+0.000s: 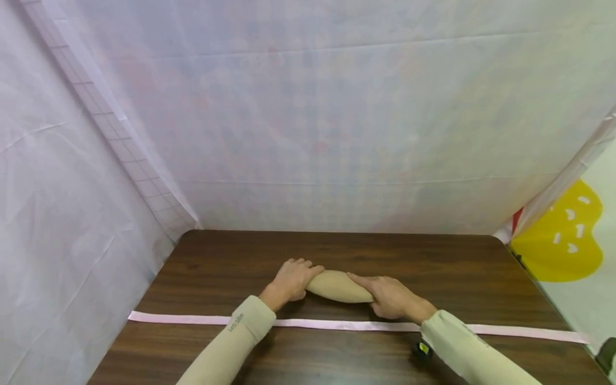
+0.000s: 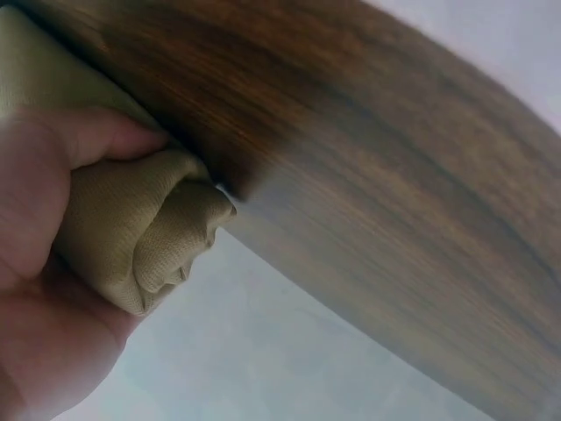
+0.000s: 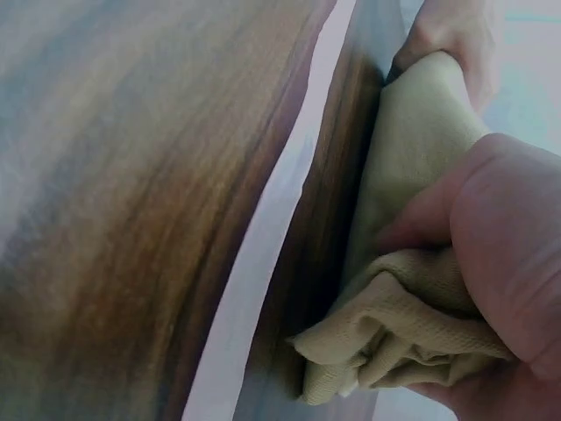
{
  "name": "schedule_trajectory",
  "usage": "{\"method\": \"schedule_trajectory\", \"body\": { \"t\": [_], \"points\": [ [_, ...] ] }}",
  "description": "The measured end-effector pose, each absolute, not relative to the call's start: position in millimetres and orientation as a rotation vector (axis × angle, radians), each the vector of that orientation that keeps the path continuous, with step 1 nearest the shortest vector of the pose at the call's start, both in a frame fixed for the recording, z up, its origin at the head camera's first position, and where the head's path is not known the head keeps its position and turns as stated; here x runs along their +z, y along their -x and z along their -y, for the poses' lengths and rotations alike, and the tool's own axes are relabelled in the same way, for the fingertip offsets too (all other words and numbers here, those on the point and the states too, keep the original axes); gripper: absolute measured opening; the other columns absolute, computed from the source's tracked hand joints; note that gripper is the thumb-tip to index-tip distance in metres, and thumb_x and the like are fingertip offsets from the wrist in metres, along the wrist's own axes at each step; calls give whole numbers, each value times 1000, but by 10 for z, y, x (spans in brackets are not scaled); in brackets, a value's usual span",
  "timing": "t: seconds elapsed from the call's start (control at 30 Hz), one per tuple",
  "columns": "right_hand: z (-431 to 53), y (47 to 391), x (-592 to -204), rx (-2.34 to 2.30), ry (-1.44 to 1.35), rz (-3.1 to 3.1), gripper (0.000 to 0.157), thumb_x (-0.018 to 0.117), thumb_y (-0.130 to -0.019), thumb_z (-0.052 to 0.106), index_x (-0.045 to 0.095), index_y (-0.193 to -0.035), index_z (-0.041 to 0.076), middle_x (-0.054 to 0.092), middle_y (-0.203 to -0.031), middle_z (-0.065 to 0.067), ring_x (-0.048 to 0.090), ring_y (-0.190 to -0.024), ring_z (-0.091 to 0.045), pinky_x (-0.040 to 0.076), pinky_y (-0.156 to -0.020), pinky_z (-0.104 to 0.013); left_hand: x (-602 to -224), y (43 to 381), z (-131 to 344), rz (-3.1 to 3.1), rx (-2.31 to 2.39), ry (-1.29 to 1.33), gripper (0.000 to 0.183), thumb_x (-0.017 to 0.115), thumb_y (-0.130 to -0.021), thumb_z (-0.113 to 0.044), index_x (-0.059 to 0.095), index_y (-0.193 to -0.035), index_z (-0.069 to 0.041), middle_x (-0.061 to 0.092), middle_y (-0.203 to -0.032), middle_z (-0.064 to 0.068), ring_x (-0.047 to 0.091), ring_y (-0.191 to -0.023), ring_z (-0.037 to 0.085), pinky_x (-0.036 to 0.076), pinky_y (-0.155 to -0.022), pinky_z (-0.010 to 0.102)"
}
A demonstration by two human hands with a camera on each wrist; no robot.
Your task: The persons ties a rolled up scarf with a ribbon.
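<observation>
A tan cloth rolled into a thick bundle (image 1: 339,286) lies across the middle of the dark wooden table, behind the pink strip. My left hand (image 1: 294,279) grips its left end, the thumb pressed along the top. At the other end, my right hand (image 1: 392,297) holds the roll with the thumb over it and the fingers underneath. Folded layers of the cloth (image 2: 166,228) poke out past the left hand in the left wrist view. In the right wrist view, loose crumpled folds (image 3: 403,324) stick out beside the right hand.
A pink strip (image 1: 337,324) runs across the wooden table (image 1: 231,256) from side to side. Near the right sleeve sits a small black object with a yellow-green patch (image 1: 422,350). White sheeting hangs behind and at the left; a yellow shape (image 1: 563,240) shows at the right.
</observation>
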State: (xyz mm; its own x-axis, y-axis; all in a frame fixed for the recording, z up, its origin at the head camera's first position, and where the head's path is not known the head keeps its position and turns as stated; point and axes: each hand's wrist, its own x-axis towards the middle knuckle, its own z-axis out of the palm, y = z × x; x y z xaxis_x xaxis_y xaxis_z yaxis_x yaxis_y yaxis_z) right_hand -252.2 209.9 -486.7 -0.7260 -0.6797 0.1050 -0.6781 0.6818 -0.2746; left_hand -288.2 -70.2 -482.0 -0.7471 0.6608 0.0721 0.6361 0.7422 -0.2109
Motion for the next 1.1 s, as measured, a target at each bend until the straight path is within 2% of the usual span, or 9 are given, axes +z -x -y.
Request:
{"method": "schedule_trajectory", "body": {
  "t": [0.17, 0.43, 0.7, 0.93, 1.1],
  "points": [
    [-2088, 2491, -4841, -457, 1257, -2914, 79, 68, -72, -7, 44, -147, 2, 64, -131, -16, 68, -103, -26, 57, -83, -43, -4816, 2912, 710, 2815, 274, 1033, 73, 83, -73, -14, 53, -138, -28, 65, -122, 1, 63, -111, 22, 50, -94, 39],
    [-2044, 2441, -4713, -336, 1379, -3051, 78, 74, -67, 0, 52, -141, 4, 67, -127, -12, 70, -89, -22, 58, -75, -41, -4795, 2965, 748, 2796, 200, 1017, 73, 85, -72, -15, 53, -137, -26, 64, -126, 1, 61, -115, 24, 47, -100, 42],
    [-2001, 2327, -4550, -242, 1525, -3203, 74, 80, -64, 8, 58, -134, 4, 66, -128, -12, 68, -101, -28, 55, -83, -44, -4732, 3034, 784, 2753, 115, 1013, 75, 86, -72, -17, 53, -139, -24, 62, -131, 1, 58, -122, 24, 45, -104, 44],
    [-1975, 2230, -4410, -280, 1635, -3260, 75, 85, -60, 12, 62, -130, 4, 67, -126, -11, 66, -103, -27, 53, -89, -47, -4661, 3084, 776, 2734, 83, 1010, 78, 85, -72, -14, 51, -141, -24, 59, -135, 1, 54, -127, 23, 42, -107, 42],
    [-1940, 2194, -4353, -421, 1789, -3237, 75, 84, -56, 9, 63, -128, 2, 67, -124, -12, 64, -101, -27, 52, -90, -47, -4610, 3098, 779, 2740, 49, 1008, 81, 87, -72, -13, 50, -143, -24, 58, -138, 1, 51, -130, 23, 39, -110, 42]
  ]
}}
